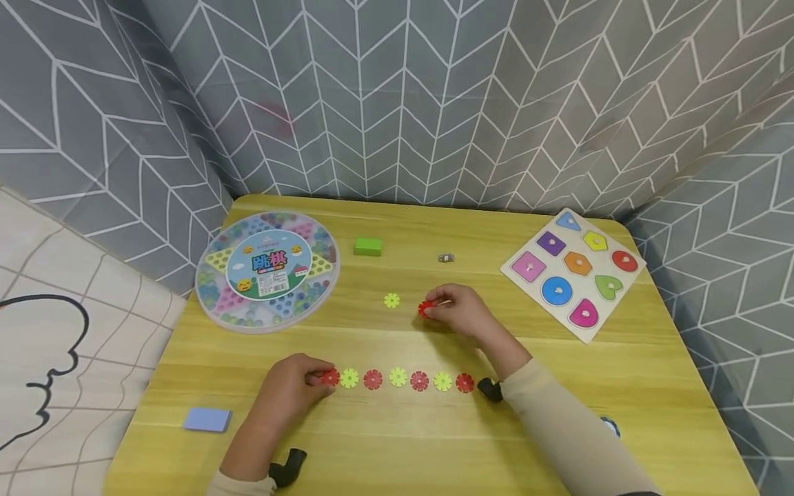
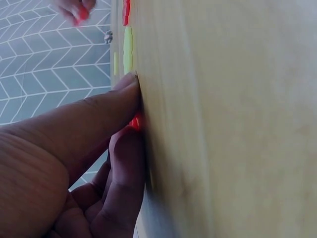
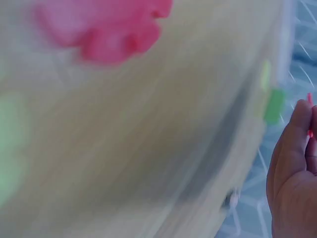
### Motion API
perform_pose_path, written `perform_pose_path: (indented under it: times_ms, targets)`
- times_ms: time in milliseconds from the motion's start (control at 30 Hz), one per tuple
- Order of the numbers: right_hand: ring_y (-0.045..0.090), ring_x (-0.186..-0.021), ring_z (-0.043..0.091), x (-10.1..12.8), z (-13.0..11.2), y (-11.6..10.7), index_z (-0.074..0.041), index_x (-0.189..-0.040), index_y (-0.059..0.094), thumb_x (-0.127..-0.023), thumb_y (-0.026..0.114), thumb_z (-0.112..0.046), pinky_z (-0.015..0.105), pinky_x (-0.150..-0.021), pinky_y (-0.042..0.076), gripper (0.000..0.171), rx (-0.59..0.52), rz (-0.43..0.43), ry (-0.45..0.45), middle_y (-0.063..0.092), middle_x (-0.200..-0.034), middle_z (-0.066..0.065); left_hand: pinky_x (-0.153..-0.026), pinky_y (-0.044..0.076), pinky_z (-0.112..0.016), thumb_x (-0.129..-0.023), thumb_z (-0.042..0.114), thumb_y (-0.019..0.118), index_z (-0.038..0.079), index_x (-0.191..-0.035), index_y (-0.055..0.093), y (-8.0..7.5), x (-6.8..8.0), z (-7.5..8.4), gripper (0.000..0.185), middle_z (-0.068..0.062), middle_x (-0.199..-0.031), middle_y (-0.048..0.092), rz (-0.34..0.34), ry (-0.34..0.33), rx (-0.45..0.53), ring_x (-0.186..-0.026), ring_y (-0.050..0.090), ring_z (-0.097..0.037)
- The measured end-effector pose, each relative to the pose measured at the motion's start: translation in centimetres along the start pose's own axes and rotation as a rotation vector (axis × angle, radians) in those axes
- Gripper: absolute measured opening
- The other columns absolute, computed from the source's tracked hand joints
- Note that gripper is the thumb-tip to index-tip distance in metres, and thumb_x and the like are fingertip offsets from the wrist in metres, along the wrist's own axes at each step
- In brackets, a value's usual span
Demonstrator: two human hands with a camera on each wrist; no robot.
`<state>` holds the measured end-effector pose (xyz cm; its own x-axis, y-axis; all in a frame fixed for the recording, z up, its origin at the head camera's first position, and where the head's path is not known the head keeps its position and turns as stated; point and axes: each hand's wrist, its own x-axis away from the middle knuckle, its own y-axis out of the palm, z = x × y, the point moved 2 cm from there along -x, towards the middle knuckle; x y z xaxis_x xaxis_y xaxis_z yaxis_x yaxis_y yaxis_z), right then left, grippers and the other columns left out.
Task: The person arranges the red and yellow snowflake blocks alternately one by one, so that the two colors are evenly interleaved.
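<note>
A row of seven snowflake discs [image 1: 397, 379], alternating red and yellow-green, lies across the middle of the wooden bench [image 1: 434, 448]; every place below is given relative to this row. At its left end the left hand [image 1: 288, 393] presses the first red disc [image 1: 330, 377] down, thumb and fingers [image 2: 116, 106] closed on it against the wood, as the left wrist view shows. Just behind the row, toward its right half, the right hand [image 1: 462, 311] pinches a loose red disc [image 1: 425, 309] by the rim, fingers together on it and the disc barely off or on the bench; I cannot tell which. A single yellow-green disc [image 1: 391, 300] lies just left of that hand, apart from it.

These discs look like thin, stiff, light plastic with toothed edges. They should slide easily on the smooth wood and be awkward to lift flat, so the edge notches are likely the best place to take hold, between thumb and fingertip.

Well behind the row on the left sits a round clear marble checkers box [image 1: 268, 270]; behind its middle a green block [image 1: 368, 246] and a small grey object [image 1: 446, 257]; far to the right behind, a shape puzzle board [image 1: 573, 272]. A blue card [image 1: 207, 419] lies in front of the left end
</note>
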<state>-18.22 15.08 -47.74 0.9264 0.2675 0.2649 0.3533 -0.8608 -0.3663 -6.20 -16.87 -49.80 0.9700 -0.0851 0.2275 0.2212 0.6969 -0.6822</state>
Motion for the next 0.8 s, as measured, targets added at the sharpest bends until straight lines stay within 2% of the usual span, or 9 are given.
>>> perform_pose_path:
  times_ms: [67,133,233,333,433,533,700,800]
  targets:
    - [0.068,-0.093,0.022,1.6,0.9,-2.0,0.009,-0.116,0.066,-0.095,0.073,0.001,0.039,-0.085,0.059,0.024,-0.117,0.006,0.027,0.068,-0.108,0.017,-0.071,0.055,-0.031,-0.081,0.008,0.090,0.011,-0.105,0.082,0.0,-0.1,0.0,0.026,0.005,-0.090,0.068,-0.002,0.005,0.000,-0.075,0.062,-0.006]
    - [0.069,-0.092,0.023,3.6,1.9,-3.7,0.011,-0.117,0.066,-0.095,0.072,0.001,0.040,-0.086,0.059,0.025,-0.141,0.014,0.057,0.069,-0.108,0.018,-0.072,0.056,-0.032,-0.080,0.008,0.090,0.011,-0.105,0.082,0.0,-0.1,0.0,0.026,0.005,-0.090,0.069,-0.004,0.005,0.003,-0.075,0.063,-0.006]
    - [0.068,-0.088,0.023,6.7,3.5,-5.8,0.009,-0.114,0.068,-0.094,0.074,-0.001,0.035,-0.082,0.059,0.022,-0.054,0.017,0.097,0.070,-0.102,0.014,-0.074,0.056,-0.033,-0.080,0.007,0.090,0.012,-0.106,0.082,0.0,-0.2,0.0,0.027,0.005,-0.091,0.071,-0.010,0.003,0.002,-0.075,0.064,-0.005]
    - [0.066,-0.084,0.023,9.7,5.3,-6.9,0.006,-0.109,0.070,-0.093,0.076,-0.002,0.030,-0.075,0.058,0.019,0.052,0.017,0.137,0.070,-0.095,0.010,-0.074,0.056,-0.033,-0.081,0.008,0.089,0.011,-0.107,0.082,-0.1,-0.2,0.0,0.028,0.005,-0.092,0.071,-0.019,0.008,0.006,-0.076,0.064,-0.005]
    - [0.063,-0.082,0.022,11.8,6.7,-7.1,0.004,-0.106,0.071,-0.091,0.078,-0.002,0.027,-0.070,0.056,0.017,0.123,0.014,0.147,0.068,-0.092,0.007,-0.074,0.057,-0.034,-0.081,0.008,0.089,0.010,-0.108,0.082,-0.4,-0.3,0.1,0.027,0.005,-0.092,0.072,-0.020,0.011,0.007,-0.076,0.064,-0.006]
    - [0.062,-0.080,0.020,12.9,7.5,-6.7,0.000,-0.102,0.073,-0.090,0.080,-0.004,0.026,-0.068,0.054,0.015,0.208,0.045,0.146,0.067,-0.088,0.004,-0.073,0.057,-0.033,-0.082,0.009,0.089,0.010,-0.107,0.082,-0.5,-0.2,0.2,0.026,0.005,-0.092,0.071,-0.023,0.006,0.005,-0.076,0.064,-0.006]
    - [0.058,-0.074,0.015,13.5,7.1,-5.5,-0.008,-0.095,0.074,-0.088,0.084,-0.009,0.028,-0.065,0.050,0.012,0.416,0.113,0.122,0.064,-0.082,-0.003,-0.072,0.055,-0.031,-0.082,0.009,0.089,0.012,-0.105,0.082,-0.2,0.0,0.0,0.025,0.004,-0.091,0.069,-0.014,-0.007,0.009,-0.076,0.063,-0.006]
    - [0.057,-0.073,0.014,13.4,6.8,-5.5,-0.009,-0.092,0.072,-0.089,0.083,-0.011,0.028,-0.065,0.050,0.012,0.470,0.126,0.096,0.063,-0.081,-0.004,-0.072,0.055,-0.031,-0.081,0.009,0.090,0.013,-0.105,0.082,0.0,0.0,0.0,0.025,0.004,-0.092,0.069,-0.008,-0.005,0.007,-0.076,0.063,-0.005]
